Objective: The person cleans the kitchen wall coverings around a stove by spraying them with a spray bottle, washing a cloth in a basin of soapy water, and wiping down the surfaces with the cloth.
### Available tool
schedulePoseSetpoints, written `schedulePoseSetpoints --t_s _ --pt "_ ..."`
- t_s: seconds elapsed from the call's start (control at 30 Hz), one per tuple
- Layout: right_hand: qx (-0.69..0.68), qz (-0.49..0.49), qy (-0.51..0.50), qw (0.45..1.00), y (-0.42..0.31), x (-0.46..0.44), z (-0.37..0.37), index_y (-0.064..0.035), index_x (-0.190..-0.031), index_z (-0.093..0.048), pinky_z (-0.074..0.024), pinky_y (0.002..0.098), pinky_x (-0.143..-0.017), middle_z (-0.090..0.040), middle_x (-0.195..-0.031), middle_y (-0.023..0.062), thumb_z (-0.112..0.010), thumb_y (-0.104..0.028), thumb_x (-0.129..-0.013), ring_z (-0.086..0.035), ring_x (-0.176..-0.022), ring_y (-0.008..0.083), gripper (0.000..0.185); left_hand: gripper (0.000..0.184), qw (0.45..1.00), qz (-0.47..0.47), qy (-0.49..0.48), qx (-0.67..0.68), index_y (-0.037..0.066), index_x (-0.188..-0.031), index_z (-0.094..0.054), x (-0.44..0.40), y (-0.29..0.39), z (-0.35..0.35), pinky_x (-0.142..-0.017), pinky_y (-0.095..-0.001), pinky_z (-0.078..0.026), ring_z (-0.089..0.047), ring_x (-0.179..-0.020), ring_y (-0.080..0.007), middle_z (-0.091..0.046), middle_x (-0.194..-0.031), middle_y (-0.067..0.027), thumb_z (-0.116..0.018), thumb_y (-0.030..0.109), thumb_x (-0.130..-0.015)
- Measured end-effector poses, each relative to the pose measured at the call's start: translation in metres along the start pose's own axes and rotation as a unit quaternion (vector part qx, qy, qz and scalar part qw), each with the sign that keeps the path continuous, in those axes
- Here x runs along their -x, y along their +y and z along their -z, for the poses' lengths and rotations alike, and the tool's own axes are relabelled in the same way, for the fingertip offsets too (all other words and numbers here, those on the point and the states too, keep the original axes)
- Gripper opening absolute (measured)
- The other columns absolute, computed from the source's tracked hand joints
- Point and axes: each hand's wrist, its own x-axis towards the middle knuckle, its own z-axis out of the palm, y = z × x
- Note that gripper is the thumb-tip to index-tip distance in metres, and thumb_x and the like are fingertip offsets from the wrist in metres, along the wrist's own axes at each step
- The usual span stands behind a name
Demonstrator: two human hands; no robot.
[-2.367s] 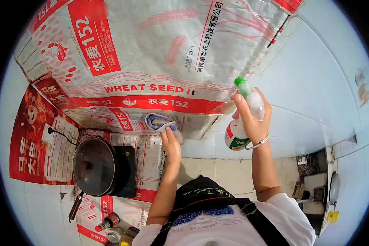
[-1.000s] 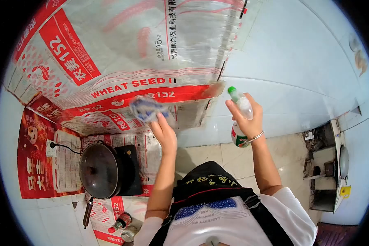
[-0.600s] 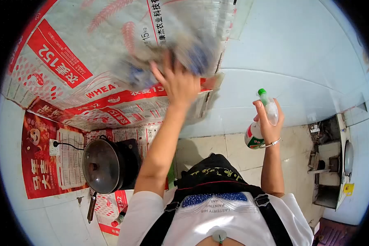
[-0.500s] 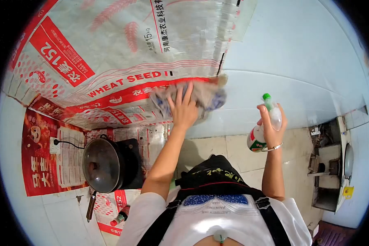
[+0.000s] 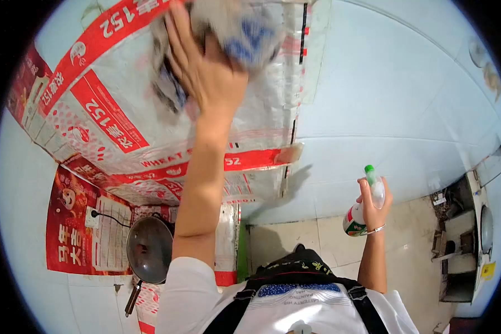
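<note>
My left hand [image 5: 216,83] is high on the wall, pressing a crumpled grey and blue cloth [image 5: 253,36] against a plastic wheat-seed sack sheet [image 5: 264,114]. Its fingers stretch over the cloth, which is blurred and partly hidden by the hand. On the other side, my right hand [image 5: 377,203] is wrapped around a spray bottle [image 5: 353,221] with a green-tipped nozzle and a red, white and green label. The bottle is tilted and apart from the wall.
At lower left, a lidded pan [image 5: 149,250] with a long handle sits beside a red poster [image 5: 67,222] and a wall socket with a black cord. A shelf unit [image 5: 456,247] stands at right. Pale tiled floor [image 5: 328,239] lies below.
My left hand has moved up the sheet with the cloth, from the lower red band to near the top. My right hand still holds the spray bottle, and the view has shifted upward.
</note>
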Motion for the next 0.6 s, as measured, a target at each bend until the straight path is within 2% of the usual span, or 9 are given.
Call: schedulePoseSetpoints --t_s 0.1,0.13,0.23,0.3,0.33,0.43,0.47,0.53,0.6 --pt "-0.010 -0.001 0.017 1.000 0.012 0.001 0.003 0.0001 -0.086 -0.060 -0.0444 0.0232 -0.047 -0.061 -0.072 0.0036 -0.066 -0.019 -0.086 -0.052 -0.053 0.0076 0.020 0.038 0.998 -0.042 -0.017 -0.041 0.001 -0.108 -0.059 -0.028 0.017 -0.012 -0.101 -0.0572 -0.026 -0.023 -0.136 -0.0355 -0.026 -0.149 -0.0110 -0.055 0.027 -0.081" --pt "-0.012 -0.004 0.021 1.000 0.017 0.000 0.001 0.0008 -0.086 -0.060 -0.0418 0.0227 -0.047 -0.064 -0.076 0.0049 -0.065 -0.018 -0.086 -0.050 -0.051 0.0073 0.020 0.064 0.997 -0.049 -0.057 -0.010 0.004 -0.139 -0.035 -0.022 0.030 -0.005 -0.104 -0.0551 -0.023 -0.020 -0.139 -0.0296 -0.027 -0.148 -0.0118 -0.057 0.019 -0.081" --pt "-0.008 0.003 0.009 1.000 0.010 0.000 0.000 0.0003 -0.086 -0.060 -0.0419 0.0229 -0.046 -0.061 -0.071 0.0030 -0.065 -0.019 -0.086 -0.050 -0.050 0.0074 0.020 0.045 0.962 -0.039 -0.267 0.047 -0.003 -0.121 -0.054 0.044 0.039 0.004 -0.100 -0.0601 -0.026 -0.028 -0.135 -0.0332 -0.033 -0.147 -0.0087 -0.052 0.004 -0.076" --pt "-0.009 0.005 0.004 1.000 0.003 0.000 -0.001 -0.0006 -0.085 -0.059 -0.0424 0.0233 -0.045 -0.058 -0.068 0.0016 -0.065 -0.019 -0.086 -0.050 -0.049 0.0077 0.020 0.014 0.940 -0.012 -0.304 0.152 -0.009 -0.074 -0.059 0.111 0.039 0.017 -0.103 -0.0507 -0.032 -0.033 -0.132 -0.0381 -0.037 -0.143 -0.0142 -0.048 -0.002 -0.073" --pt "-0.007 0.002 0.003 1.000 0.000 0.002 -0.002 -0.0006 -0.085 -0.059 -0.0425 0.0233 -0.045 -0.058 -0.068 0.0015 -0.065 -0.019 -0.086 -0.050 -0.049 0.0077 0.019 0.015 0.930 -0.072 -0.294 0.208 -0.009 -0.063 -0.051 0.160 0.026 0.008 -0.105 -0.0427 -0.033 -0.033 -0.131 -0.0409 -0.039 -0.141 -0.0177 -0.045 -0.004 -0.075" --pt "0.004 0.000 0.010 1.000 -0.009 0.005 0.000 -0.0004 -0.086 -0.060 -0.0450 0.0238 -0.046 -0.058 -0.066 0.0022 -0.066 -0.019 -0.085 -0.052 -0.050 0.0084 0.020 0.020 0.898 0.013 -0.327 0.294 -0.012 -0.085 -0.060 0.159 0.029 0.023 -0.111 -0.0478 -0.018 -0.033 -0.133 -0.0368 -0.035 -0.145 -0.0125 -0.042 -0.009 -0.077" --pt "0.016 0.001 0.009 1.000 -0.012 0.004 0.000 -0.0002 -0.087 -0.060 -0.0475 0.0243 -0.047 -0.059 -0.065 0.0029 -0.068 -0.019 -0.084 -0.054 -0.051 0.0091 0.021 0.014 0.901 0.035 -0.298 0.312 -0.013 -0.076 -0.056 0.149 0.031 0.016 -0.110 -0.0481 -0.021 -0.033 -0.131 -0.0401 -0.037 -0.143 -0.0179 -0.043 -0.010 -0.074" --pt "0.011 0.006 0.013 1.000 -0.014 0.004 0.000 -0.0003 -0.087 -0.060 -0.0471 0.0242 -0.047 -0.059 -0.066 0.0028 -0.068 -0.019 -0.084 -0.054 -0.051 0.0088 0.021 0.014 0.944 -0.072 -0.194 0.259 -0.010 -0.059 -0.044 0.095 0.034 -0.005 -0.108 -0.0511 -0.024 -0.032 -0.131 -0.0444 -0.036 -0.141 -0.0246 -0.044 -0.006 -0.072" --pt "0.009 0.012 0.012 1.000 -0.016 0.003 0.000 -0.0003 -0.088 -0.059 -0.0467 0.0242 -0.046 -0.059 -0.066 0.0027 -0.068 -0.019 -0.084 -0.054 -0.052 0.0086 0.021 0.011 0.949 -0.113 -0.078 0.284 -0.011 -0.059 -0.046 0.025 0.037 -0.033 -0.108 -0.0499 -0.025 -0.031 -0.131 -0.0445 -0.038 -0.141 -0.0215 -0.047 -0.005 -0.069"
